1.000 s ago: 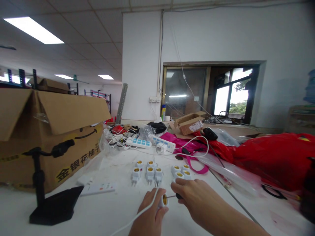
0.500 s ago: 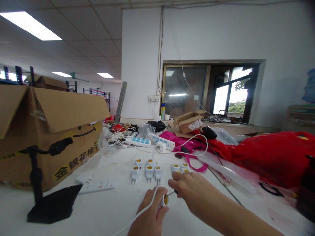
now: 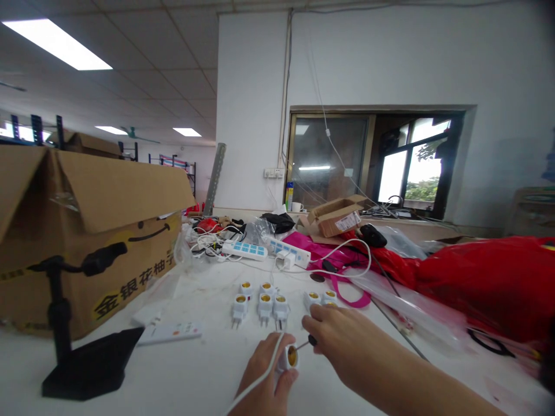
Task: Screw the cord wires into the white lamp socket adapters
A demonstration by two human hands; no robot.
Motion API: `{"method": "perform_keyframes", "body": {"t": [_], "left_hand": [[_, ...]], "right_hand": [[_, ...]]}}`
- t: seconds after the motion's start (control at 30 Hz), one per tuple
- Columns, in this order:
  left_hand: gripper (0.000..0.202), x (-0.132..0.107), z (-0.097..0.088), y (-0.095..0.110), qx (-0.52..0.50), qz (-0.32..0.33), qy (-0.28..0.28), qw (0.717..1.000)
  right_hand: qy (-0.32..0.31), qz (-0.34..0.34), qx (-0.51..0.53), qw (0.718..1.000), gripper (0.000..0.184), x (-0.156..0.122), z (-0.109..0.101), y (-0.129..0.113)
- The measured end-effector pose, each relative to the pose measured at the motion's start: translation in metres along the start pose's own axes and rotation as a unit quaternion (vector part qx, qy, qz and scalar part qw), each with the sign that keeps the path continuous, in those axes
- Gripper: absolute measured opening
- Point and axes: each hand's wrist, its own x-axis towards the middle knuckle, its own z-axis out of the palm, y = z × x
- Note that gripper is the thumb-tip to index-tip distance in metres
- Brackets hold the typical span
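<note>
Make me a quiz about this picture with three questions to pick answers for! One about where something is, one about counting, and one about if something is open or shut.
1. Which of the hands holds the black-handled screwdriver?
A right hand
B left hand
C neither

2. How many white plug-in lamp sockets stand together left of that hand?
A three
B five
C nine

3. The big cardboard box is:
A taped shut
B flattened
C open

1: A, its fingers grip the handle.
2: B, two stand behind three.
3: C, its flaps stand up.
</note>
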Motion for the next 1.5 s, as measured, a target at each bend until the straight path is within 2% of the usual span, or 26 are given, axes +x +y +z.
{"method": "perform_keyframes", "body": {"t": [0.1,0.27,0.33,0.43,0.6,0.7,0.77,0.87,0.93,0.97,1.03,1.1,1.17,1.27,1.33,1.4,1.5], "left_hand": [[0.059,0.001,0.000,-0.003,0.000,0.014,0.002,1.000],[0.058,0.001,0.002,-0.008,-0.022,0.037,-0.004,0.999],[0.054,0.001,0.003,-0.010,-0.033,0.042,0.002,0.999],[0.051,0.001,0.003,-0.011,-0.040,0.027,0.021,0.999],[0.052,0.001,0.002,-0.008,-0.054,0.001,0.024,0.998],[0.046,0.003,0.001,-0.003,-0.067,0.001,0.021,0.998],[0.044,0.004,-0.001,-0.001,-0.074,0.002,0.016,0.997],[0.047,0.006,-0.003,-0.001,-0.080,0.001,0.008,0.997],[0.043,0.007,-0.003,-0.004,-0.080,0.003,-0.001,0.997],[0.038,0.008,-0.003,-0.006,-0.078,0.006,-0.006,0.997],[0.030,0.009,-0.001,-0.009,-0.077,0.013,-0.010,0.997],[0.026,0.010,0.003,-0.011,-0.075,0.021,-0.007,0.997],[0.028,0.011,0.007,-0.012,-0.065,0.022,-0.005,0.998],[0.031,0.010,0.008,-0.013,-0.009,0.001,0.020,1.000],[0.030,0.009,0.007,-0.014,0.046,-0.009,0.042,0.998],[0.022,0.008,0.003,-0.015,0.095,0.008,0.046,0.994],[0.018,0.008,-0.002,-0.015,0.131,0.040,0.046,0.989]], "right_hand": [[-0.004,-0.006,-0.002,1.000,0.008,0.000,0.000,-0.001],[-0.002,-0.046,0.002,0.999,0.021,0.002,-0.003,-0.003],[0.004,-0.044,0.000,0.999,0.020,0.002,0.000,-0.003],[0.013,-0.035,-0.018,0.999,0.009,0.000,0.008,-0.003],[0.013,-0.067,-0.035,0.997,0.007,-0.002,0.014,0.001],[0.028,-0.082,-0.024,0.996,0.020,-0.003,0.010,0.003],[0.043,-0.066,-0.016,0.997,0.027,-0.003,0.010,0.003],[0.050,-0.041,-0.023,0.998,0.018,-0.003,0.014,0.004],[0.043,-0.054,-0.032,0.997,0.006,-0.002,0.016,0.006],[0.041,-0.063,-0.033,0.997,0.007,-0.002,0.016,0.007],[0.042,-0.067,-0.022,0.997,0.018,-0.002,0.016,0.009],[0.037,-0.054,-0.002,0.998,0.027,-0.004,0.015,0.011],[0.024,-0.024,0.031,0.999,0.028,-0.008,0.014,0.013],[0.019,0.035,0.128,0.991,0.017,-0.019,0.015,0.021],[0.041,0.077,0.214,0.973,0.008,-0.028,0.020,0.030],[0.068,0.123,0.282,0.949,0.029,-0.035,0.029,0.037],[0.072,0.186,0.361,0.911,0.051,-0.038,0.054,0.039]]}}
